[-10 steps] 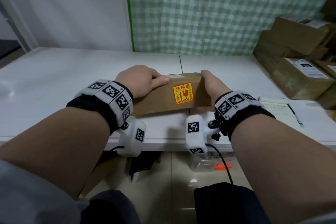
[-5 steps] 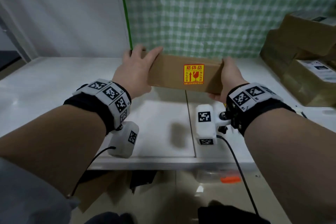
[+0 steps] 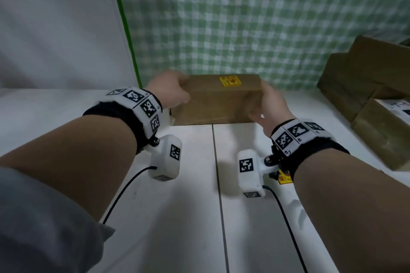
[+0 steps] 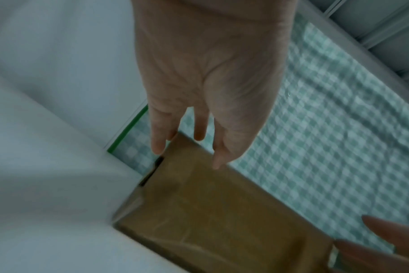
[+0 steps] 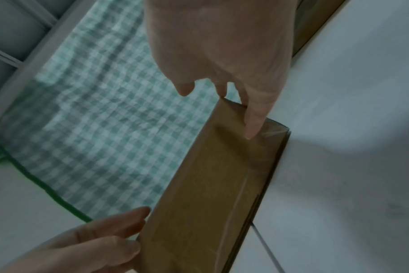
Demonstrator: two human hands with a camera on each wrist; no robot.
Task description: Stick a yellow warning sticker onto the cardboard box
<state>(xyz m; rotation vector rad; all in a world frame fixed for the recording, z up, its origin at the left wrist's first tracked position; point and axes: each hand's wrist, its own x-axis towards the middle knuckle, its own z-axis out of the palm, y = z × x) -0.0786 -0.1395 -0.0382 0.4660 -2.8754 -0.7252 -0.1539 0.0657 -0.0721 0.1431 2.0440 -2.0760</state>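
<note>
the left hand [image 3: 169, 91] and right hand [image 3: 269, 104] flank the cardboard box [image 3: 216, 104] with straight fingers, touching its ends, not curled round it. the box rests on the white table [image 3: 195, 206] against the checked cloth [image 3: 255, 17], yellow warning sticker [image 3: 230, 81] on top. sticking looks done; next, likely let go.

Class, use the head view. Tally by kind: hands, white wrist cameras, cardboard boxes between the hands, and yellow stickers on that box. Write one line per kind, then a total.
Hands: 2, the left hand and the right hand
White wrist cameras: 2, the other at
Cardboard box between the hands: 1
Yellow warning sticker on its top: 1
Total: 6
</note>
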